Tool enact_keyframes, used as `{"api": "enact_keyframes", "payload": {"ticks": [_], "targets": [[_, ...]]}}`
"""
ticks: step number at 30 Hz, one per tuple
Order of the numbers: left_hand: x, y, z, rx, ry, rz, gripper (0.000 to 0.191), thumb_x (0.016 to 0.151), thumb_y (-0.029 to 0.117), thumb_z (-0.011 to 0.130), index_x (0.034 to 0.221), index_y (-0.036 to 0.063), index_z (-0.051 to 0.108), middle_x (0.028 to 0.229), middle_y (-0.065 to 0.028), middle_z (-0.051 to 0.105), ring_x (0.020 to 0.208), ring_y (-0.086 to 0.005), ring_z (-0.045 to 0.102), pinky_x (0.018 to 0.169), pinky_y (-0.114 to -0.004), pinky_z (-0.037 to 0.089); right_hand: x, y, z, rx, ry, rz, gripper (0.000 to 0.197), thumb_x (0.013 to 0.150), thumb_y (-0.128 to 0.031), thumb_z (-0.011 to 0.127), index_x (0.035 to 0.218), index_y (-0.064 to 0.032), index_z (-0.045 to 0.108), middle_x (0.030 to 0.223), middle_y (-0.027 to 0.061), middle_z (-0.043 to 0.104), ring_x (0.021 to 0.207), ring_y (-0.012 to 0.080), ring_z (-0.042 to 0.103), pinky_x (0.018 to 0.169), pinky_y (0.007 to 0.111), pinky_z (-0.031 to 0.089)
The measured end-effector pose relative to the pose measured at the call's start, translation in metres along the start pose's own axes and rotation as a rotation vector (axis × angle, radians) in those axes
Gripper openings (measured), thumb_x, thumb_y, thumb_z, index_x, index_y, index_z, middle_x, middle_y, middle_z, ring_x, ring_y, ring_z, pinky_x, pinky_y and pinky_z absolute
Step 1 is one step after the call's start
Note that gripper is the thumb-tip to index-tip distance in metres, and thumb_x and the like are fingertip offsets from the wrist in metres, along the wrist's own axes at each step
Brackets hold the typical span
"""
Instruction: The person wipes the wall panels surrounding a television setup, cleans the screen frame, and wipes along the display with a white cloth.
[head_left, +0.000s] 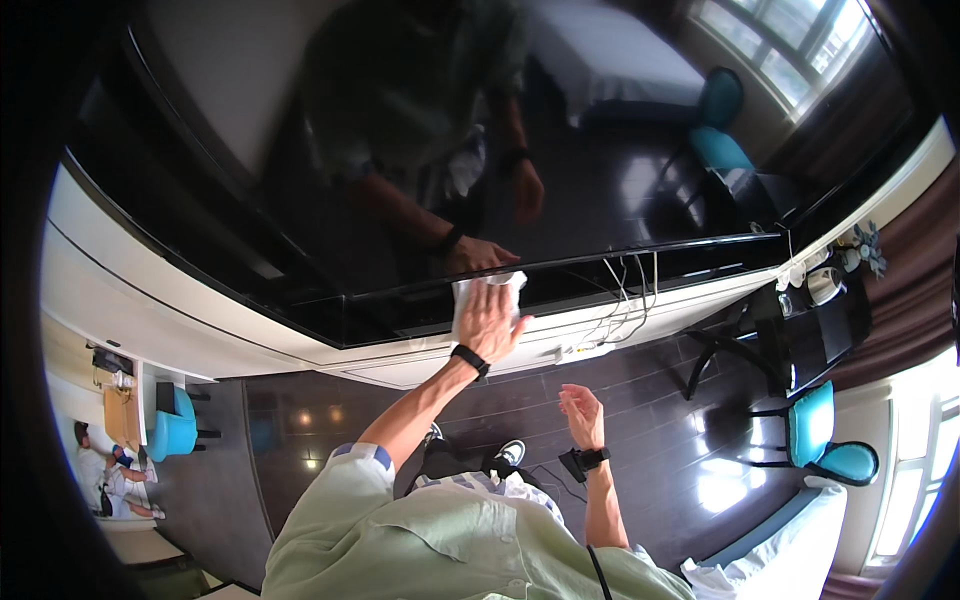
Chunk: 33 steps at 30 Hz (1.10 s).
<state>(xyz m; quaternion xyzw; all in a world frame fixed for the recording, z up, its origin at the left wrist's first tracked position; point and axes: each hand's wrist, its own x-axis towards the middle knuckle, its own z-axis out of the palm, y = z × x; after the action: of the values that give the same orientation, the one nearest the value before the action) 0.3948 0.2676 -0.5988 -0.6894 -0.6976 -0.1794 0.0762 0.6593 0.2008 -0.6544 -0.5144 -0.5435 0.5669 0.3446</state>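
Observation:
My left hand (491, 321) presses flat on a white cloth (459, 315) at the lower edge of a large glossy black television screen (420, 187). The cloth lies under my fingers and partly below the frame of the screen. My right hand (582, 417) hangs over the floor, empty, with loosely bent fingers. A black wristband (471, 361) is on my left wrist, and a black strap with a small device (585, 460) is on the right one. The screen mirrors my arms, a bed and a blue chair.
Loose cables (643, 285) hang below the screen near a socket strip (585, 351). A dark desk (821, 337) with an electric kettle (825, 285) stands right, beside a blue chair (814, 435) and a bed (780, 547). Another blue chair (174, 421) and a seated person (112, 480) are far left.

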Motion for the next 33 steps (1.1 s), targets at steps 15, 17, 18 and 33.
{"api": "enact_keyframes", "payload": {"ticks": [15,17,18,33], "targets": [[0.031,0.022,0.022,-0.090,-0.013,0.506,0.053,0.090,0.019,0.051,0.140,0.0019,0.050,0.143,-0.0184,0.051,0.134,-0.0348,0.046,0.120,-0.043,0.029,-0.018,-0.001,0.034,-0.084,-0.066,0.009,0.026,0.096,-0.024,0.067,0.113,-0.0046,0.069,0.088,0.0070,0.072,0.082,0.0136,0.067,0.074,0.030,0.054],[0.005,-0.002,0.009,-0.137,-0.058,0.519,0.049,0.089,0.017,0.052,0.137,0.0045,0.054,0.142,-0.0168,0.052,0.134,-0.0329,0.046,0.120,-0.042,0.031,-0.018,-0.002,0.051,-0.044,-0.119,0.004,0.025,0.096,-0.021,0.067,0.114,-0.0038,0.068,0.086,0.0040,0.070,0.078,0.0105,0.064,0.071,0.027,0.052],[-0.009,-0.018,-0.001,-0.145,-0.125,0.511,0.044,0.087,0.016,0.056,0.130,0.0054,0.058,0.141,-0.0157,0.053,0.134,-0.0311,0.047,0.119,-0.041,0.033,-0.018,-0.003,0.062,-0.061,-0.118,0.007,0.025,0.095,-0.021,0.068,0.113,-0.0036,0.069,0.086,0.0042,0.069,0.078,0.0104,0.063,0.071,0.027,0.052],[-0.117,-0.135,-0.100,-0.591,-0.020,0.063,0.036,0.079,-0.007,0.058,0.112,0.0051,0.064,0.119,-0.0130,0.065,0.115,-0.0315,0.061,0.099,-0.040,0.049,-0.013,-0.016,0.201,-0.098,-0.380,-0.040,0.038,0.092,-0.024,0.072,0.124,-0.0054,0.063,0.103,0.0064,0.069,0.087,0.0136,0.067,0.077,0.029,0.055]]}}
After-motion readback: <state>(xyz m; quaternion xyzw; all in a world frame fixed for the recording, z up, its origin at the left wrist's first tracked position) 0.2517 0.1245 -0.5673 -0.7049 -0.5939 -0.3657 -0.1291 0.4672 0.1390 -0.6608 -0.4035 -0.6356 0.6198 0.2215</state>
